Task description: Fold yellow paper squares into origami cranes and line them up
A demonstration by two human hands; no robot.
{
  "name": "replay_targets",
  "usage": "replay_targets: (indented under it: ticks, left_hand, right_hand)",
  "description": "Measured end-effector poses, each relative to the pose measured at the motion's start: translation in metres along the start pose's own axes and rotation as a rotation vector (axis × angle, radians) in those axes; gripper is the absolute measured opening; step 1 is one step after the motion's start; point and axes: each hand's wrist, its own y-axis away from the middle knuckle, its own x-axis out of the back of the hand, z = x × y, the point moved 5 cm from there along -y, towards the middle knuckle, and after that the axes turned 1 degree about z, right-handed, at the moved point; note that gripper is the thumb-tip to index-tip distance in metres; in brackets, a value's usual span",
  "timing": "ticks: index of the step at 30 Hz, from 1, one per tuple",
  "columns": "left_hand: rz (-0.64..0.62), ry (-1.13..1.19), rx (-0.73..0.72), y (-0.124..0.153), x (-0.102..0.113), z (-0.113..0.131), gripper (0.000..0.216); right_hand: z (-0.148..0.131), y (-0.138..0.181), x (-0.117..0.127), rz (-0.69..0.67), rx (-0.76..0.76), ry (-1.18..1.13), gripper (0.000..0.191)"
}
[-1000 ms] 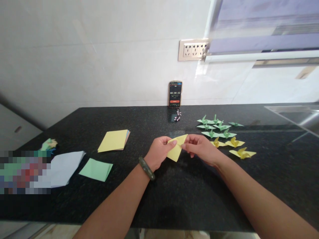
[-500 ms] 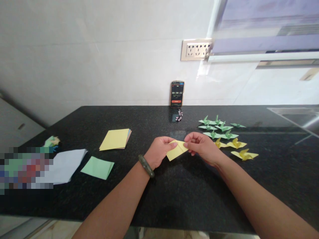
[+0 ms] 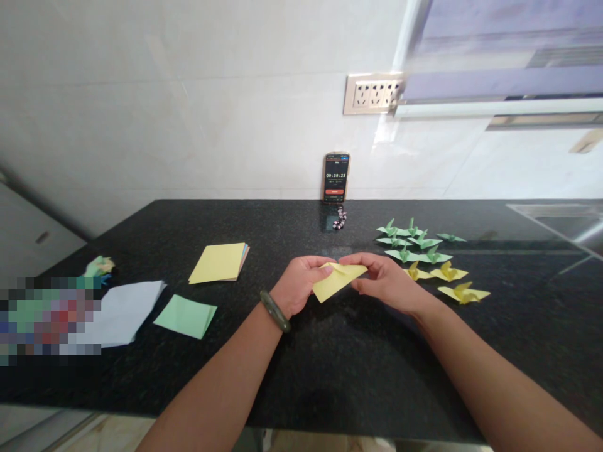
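Head view: left hand (image 3: pixel 298 285) pinches folded yellow paper (image 3: pixel 335 285) over the black counter (image 3: pixel 330 370), thumb closed on its left side, while right hand (image 3: pixel 387 280) has thumb and fingers parted around its right corner, grip unclear, yellow paper birds (image 3: pixel 464 294) just beside that hand.

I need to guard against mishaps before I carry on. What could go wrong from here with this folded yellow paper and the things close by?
The folded yellow paper could slip out of line: the left hand pinches it at one side, while the right hand has fingers at its upper edge.
The right hand might also brush the yellow paper birds, since the nearest appears right beside it.
The phone, standing upright by the wall, could tip if bumped.
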Motion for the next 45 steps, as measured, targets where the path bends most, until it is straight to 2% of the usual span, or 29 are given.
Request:
replay_targets:
  ticks: [3,8,10,13,15,16,18,19,20,21,23,25,27,29,30,33,35,37,40,45]
  left_hand:
    - [-0.041,-0.006,-0.022,0.0,-0.001,0.001,0.036]
    - [0.033,-0.183,-0.064,0.003,-0.001,0.006,0.032]
    - [0.028,-0.214,-0.052,0.004,-0.003,0.006,0.028]
    - [0.013,-0.217,-0.05,0.003,-0.004,0.004,0.026]
    - [0.12,-0.22,-0.112,0.001,0.001,0.006,0.028]
    - [0.222,-0.229,-0.16,0.001,0.006,0.008,0.028]
    - [0.441,-0.285,-0.267,0.005,0.015,0.015,0.026]
    - [0.472,-0.316,-0.265,0.005,0.015,0.016,0.028]
    - [0.417,-0.316,-0.215,0.005,0.012,0.014,0.035]
    - [0.303,-0.277,-0.124,0.003,0.007,0.01,0.042]
    - [0.11,-0.13,0.015,0.004,-0.004,0.002,0.052]
    - [0.001,0.006,0.05,0.005,-0.01,0.0,0.051]
    - [-0.034,0.081,0.012,0.004,-0.01,0.0,0.042]
    - [-0.031,0.089,-0.031,0.002,-0.008,0.0,0.034]
    - [-0.023,0.072,-0.043,0.001,-0.006,-0.001,0.032]
    - [-0.018,-0.032,-0.048,0.0,-0.004,0.0,0.029]
    - [-0.074,-0.141,-0.035,0.002,-0.006,0.001,0.028]
    - [-0.14,-0.261,-0.023,0.004,-0.01,0.002,0.027]
    - [-0.167,-0.37,-0.028,0.006,-0.01,0.005,0.026]
    - [-0.116,-0.284,-0.046,0.005,-0.004,0.007,0.022]
  right_hand:
    - [0.001,0.0,0.003,0.031,-0.031,0.028,0.041]
    - [-0.001,0.001,0.001,0.026,-0.032,0.06,0.031]
    - [0.0,0.0,0.002,0.076,-0.032,0.083,0.026]
    - [0.003,-0.001,0.005,0.158,-0.048,0.118,0.033]
    - [0.001,-0.002,0.011,0.279,-0.01,0.218,0.035]
    - [-0.003,-0.001,0.014,0.362,0.058,0.303,0.034]
    - [-0.015,0.004,0.018,0.515,0.276,0.503,0.028]
    - [-0.022,0.007,0.017,0.554,0.401,0.603,0.024]
    - [-0.027,0.01,0.014,0.556,0.517,0.691,0.02]
    - [-0.03,0.012,0.009,0.527,0.612,0.765,0.019]
    - [-0.034,0.015,-0.002,0.404,0.741,0.883,0.019]
    - [-0.035,0.017,-0.013,0.257,0.805,0.945,0.019]
    - [-0.034,0.018,-0.022,0.133,0.826,0.937,0.016]
    - [-0.034,0.018,-0.026,0.097,0.81,0.859,0.013]
    - [-0.034,0.016,-0.023,0.139,0.771,0.802,0.012]
    - [-0.026,0.009,0.0,0.454,0.488,0.586,0.019]
    - [-0.015,0.005,0.016,0.595,0.268,0.393,0.04]
    - [-0.005,-0.001,0.019,0.488,0.112,0.133,0.053]
    - [0.003,-0.006,0.011,0.264,-0.032,-0.062,0.038]
    - [0.0,-0.004,0.012,0.298,0.033,-0.006,0.024]
